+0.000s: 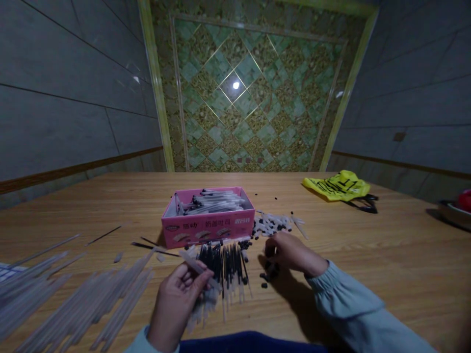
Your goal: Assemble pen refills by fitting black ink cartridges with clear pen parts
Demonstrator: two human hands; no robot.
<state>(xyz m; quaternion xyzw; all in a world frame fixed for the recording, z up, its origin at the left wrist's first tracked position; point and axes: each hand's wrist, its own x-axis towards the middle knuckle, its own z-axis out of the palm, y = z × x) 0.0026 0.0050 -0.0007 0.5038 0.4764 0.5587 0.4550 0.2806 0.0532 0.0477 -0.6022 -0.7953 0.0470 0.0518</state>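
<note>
My left hand (183, 289) is closed on a translucent tube (193, 263), pinched between thumb and fingers and slanting up to the left. Just beyond it lies a pile of thin black sticks (222, 264) with pale ends. My right hand (285, 252) reaches down to the wood table, fingers bent together over small black caps (271, 268); what the fingertips hold, if anything, is hidden. A pink box (208, 230) full of pale tubes with dark ends (217, 202) stands behind the sticks. Small white and black pieces (271, 223) lie to the box's right.
Many long translucent tubes (91, 304) cover the table's left front. Some loose dark sticks (104, 235) lie left of the box. A yellow bag (338, 186) with black handles rests at the back right. Part of a bowl (456, 214) with something red shows at the right edge.
</note>
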